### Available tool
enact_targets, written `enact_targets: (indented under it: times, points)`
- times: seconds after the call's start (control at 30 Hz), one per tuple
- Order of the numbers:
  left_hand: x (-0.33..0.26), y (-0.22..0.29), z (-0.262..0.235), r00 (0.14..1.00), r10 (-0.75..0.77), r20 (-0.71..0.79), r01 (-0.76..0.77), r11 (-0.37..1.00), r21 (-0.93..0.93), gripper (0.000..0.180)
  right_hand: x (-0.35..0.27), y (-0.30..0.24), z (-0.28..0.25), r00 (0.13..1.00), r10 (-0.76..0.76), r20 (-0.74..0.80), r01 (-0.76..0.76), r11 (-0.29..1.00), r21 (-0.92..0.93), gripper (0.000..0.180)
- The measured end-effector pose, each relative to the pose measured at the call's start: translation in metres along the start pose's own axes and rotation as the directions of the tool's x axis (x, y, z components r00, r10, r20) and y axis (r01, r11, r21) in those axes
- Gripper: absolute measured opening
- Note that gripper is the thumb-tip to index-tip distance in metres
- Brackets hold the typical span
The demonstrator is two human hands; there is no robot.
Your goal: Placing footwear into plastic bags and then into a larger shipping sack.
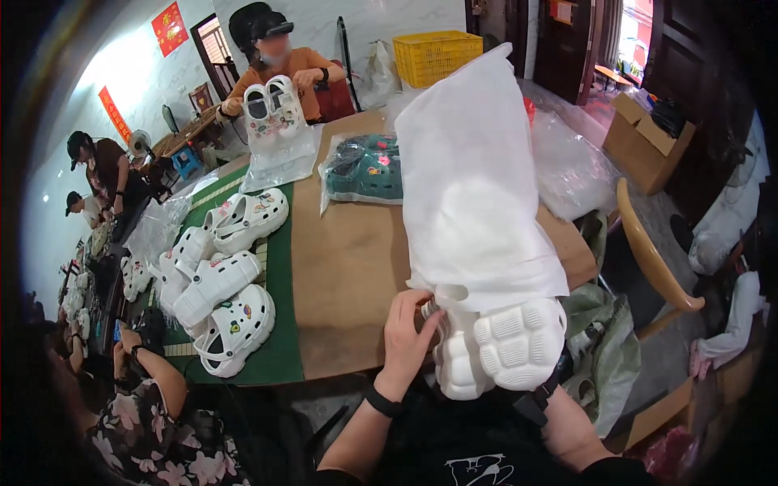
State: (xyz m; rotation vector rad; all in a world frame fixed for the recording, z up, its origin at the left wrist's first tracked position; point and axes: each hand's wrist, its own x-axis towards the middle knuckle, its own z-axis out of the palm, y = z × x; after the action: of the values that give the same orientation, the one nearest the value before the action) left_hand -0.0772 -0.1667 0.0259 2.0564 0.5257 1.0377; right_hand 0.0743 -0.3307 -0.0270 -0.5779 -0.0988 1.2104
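Note:
A pair of white clogs (519, 344), ribbed soles toward me, is held up in front of my body. Their upper ends are inside the mouth of a long, cloudy white bag (474, 162). My left hand (405, 332) is closed at the bag's left lower edge, thumb and fingers pinching it beside the clogs. From the right, my right hand (559, 417) reaches behind the clogs and bears them; its fingers are hidden there. Beyond the bag's left side, dark green clogs (365, 168) lie packed in a clear bag on brown cardboard (344, 283).
Several white clogs with charms (237, 328) lie on the green mat (279, 340) at left. Across the table a co-worker (304, 77) holds white clogs over a clear bag. Another person (162, 413) sits at left. A wooden chair (656, 251) and an open carton (648, 146) stand at right.

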Motion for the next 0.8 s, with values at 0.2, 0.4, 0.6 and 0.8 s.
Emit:
enact_targets:
  times: [0.2, 0.4, 0.6, 0.8]
  points:
    - [0.004, -0.008, -0.004, 0.989, 0.123, -0.084, -0.117, 0.991, 0.068, 0.033, -0.031, 0.005, -0.046, 1.000, -0.023, 0.013, 0.022, 0.999, 0.047, 0.042]
    - [0.014, 0.000, -0.007, 0.990, -0.014, -0.140, 0.012, 1.000, -0.015, 0.028, -0.047, 0.006, -0.075, 0.999, -0.043, 0.034, 0.040, 0.996, 0.080, 0.043]
    - [0.014, -0.015, -0.011, 0.990, 0.028, -0.139, -0.014, 0.995, 0.101, 0.012, -0.049, 0.015, -0.082, 0.996, -0.068, 0.060, 0.060, 0.990, 0.124, 0.044]
    - [-0.038, -0.007, 0.006, 0.995, -0.076, -0.071, 0.078, 0.997, 0.026, 0.003, -0.041, 0.006, -0.087, 0.993, -0.107, 0.051, 0.095, 0.977, 0.191, 0.044]
